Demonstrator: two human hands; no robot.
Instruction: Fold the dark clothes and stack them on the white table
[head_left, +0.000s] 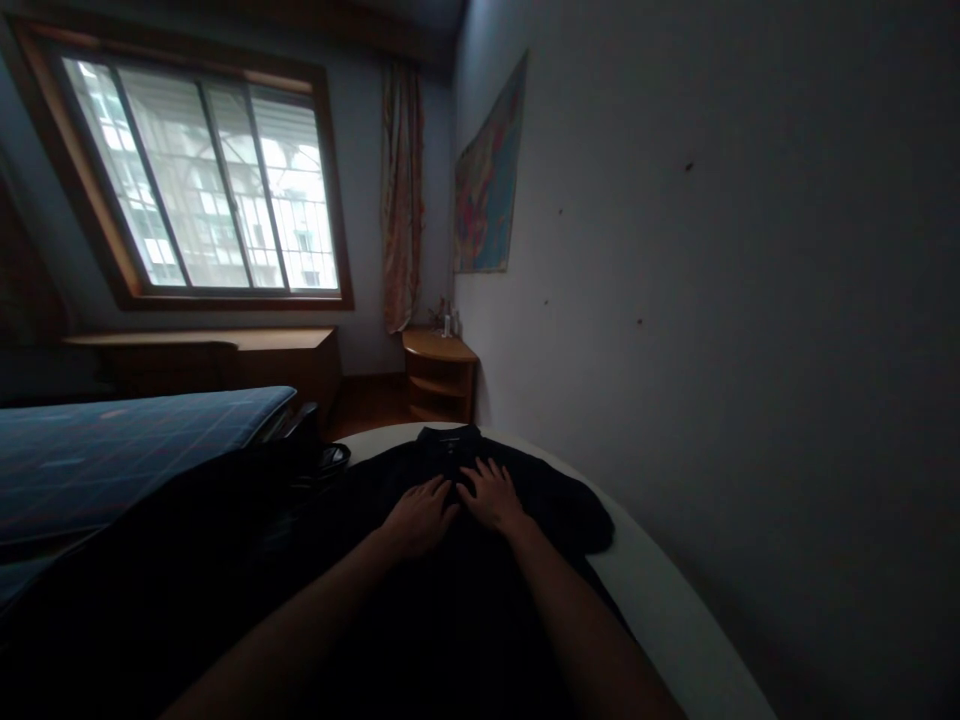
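Laying your left hand (420, 518) and right hand (491, 495) on the dark shirt (559, 495), you are ideally applying even pressure, both hands open.

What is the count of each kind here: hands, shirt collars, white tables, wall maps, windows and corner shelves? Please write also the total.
Hands: 2 (left hand, right hand)
Shirt collar: 1
White table: 1
Wall map: 1
Window: 1
Corner shelf: 1
Total: 7

The shirt (540, 490) lies on the table (667, 590).
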